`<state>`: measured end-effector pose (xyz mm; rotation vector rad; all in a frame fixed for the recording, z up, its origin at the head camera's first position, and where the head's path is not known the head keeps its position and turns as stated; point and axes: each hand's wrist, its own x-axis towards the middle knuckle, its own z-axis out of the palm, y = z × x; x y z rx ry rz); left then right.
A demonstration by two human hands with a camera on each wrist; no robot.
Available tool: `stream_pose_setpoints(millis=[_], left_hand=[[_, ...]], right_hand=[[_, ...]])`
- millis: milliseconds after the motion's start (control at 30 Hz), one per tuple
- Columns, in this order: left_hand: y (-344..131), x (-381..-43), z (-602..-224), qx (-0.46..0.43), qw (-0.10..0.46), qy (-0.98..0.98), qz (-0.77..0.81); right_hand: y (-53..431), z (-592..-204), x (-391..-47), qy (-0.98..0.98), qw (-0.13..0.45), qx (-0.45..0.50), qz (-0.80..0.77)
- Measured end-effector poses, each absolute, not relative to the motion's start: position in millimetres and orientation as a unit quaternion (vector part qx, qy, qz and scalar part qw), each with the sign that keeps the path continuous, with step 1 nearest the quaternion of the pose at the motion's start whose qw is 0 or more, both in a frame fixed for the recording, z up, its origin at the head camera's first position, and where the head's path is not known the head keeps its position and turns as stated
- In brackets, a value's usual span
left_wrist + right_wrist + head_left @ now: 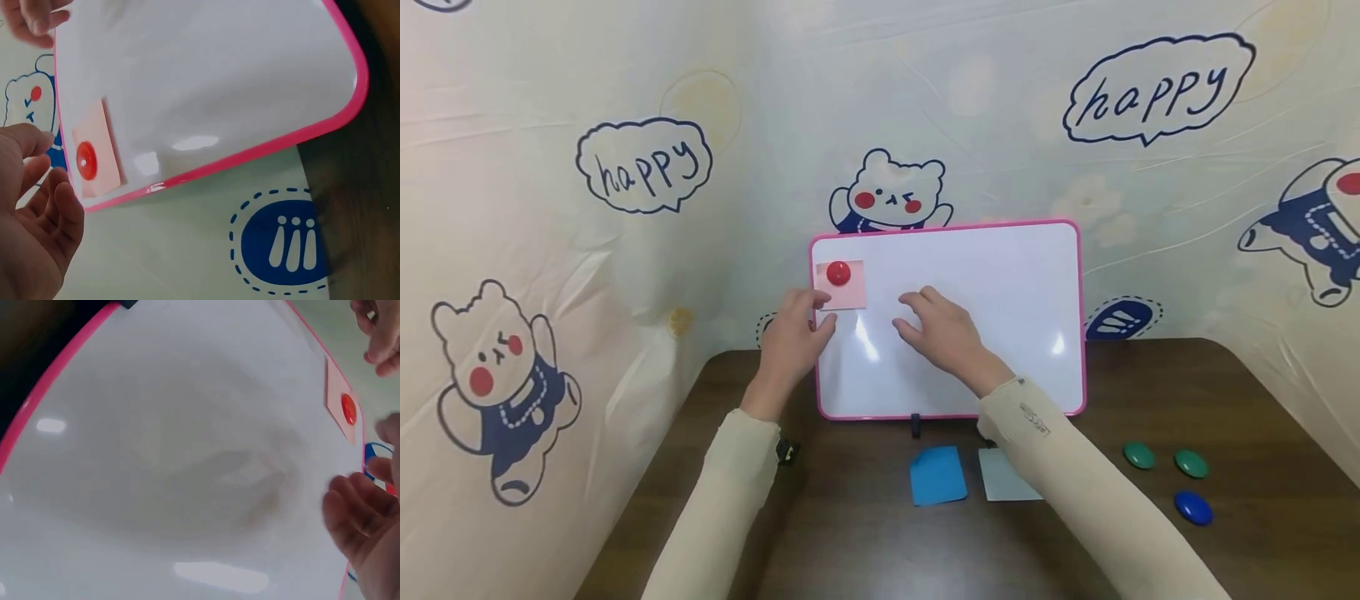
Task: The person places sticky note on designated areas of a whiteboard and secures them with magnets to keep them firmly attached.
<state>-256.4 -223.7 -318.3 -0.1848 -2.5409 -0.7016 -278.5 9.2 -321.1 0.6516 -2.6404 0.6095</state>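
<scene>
both hands are up in front of the whiteboard, and i can see nothing in them. on the left hand the fingers are a bit bent, with a small gap to the thumb. on the right hand it is much the same, with the fingertips pointing left.

up near the top left corner of the board sits the pink note, with a red magnet on it. it is close to square, so no side is really the long one; the board is longer from side to side. the note is up and to the right of the left hand, just beside its fingers. the right hand is farther off.

now i count: one board, one pink note, one red magnet. on the brown table are one blue note, one pale note partly under the right sleeve, two green magnets and one blue magnet.
</scene>
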Motion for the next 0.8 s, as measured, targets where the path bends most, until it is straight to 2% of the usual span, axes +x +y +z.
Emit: stream_pose_setpoints(millis=[200, 533, 800], left_hand=[[-213, -239, -328, -0.080, 0.180, -0.955, -0.220], [-203, -211, -351, -0.084, 0.028, -0.976, -0.201], [-187, -191, -367, -0.138, -0.052, -0.962, -0.228]], right_hand=[[44, -328, -259, -0.947, 0.106, 0.229, 0.196], [111, -344, -225, -0.956, 0.069, 0.217, 0.183], [161, -358, -195, -0.956, 0.053, 0.208, 0.198]])
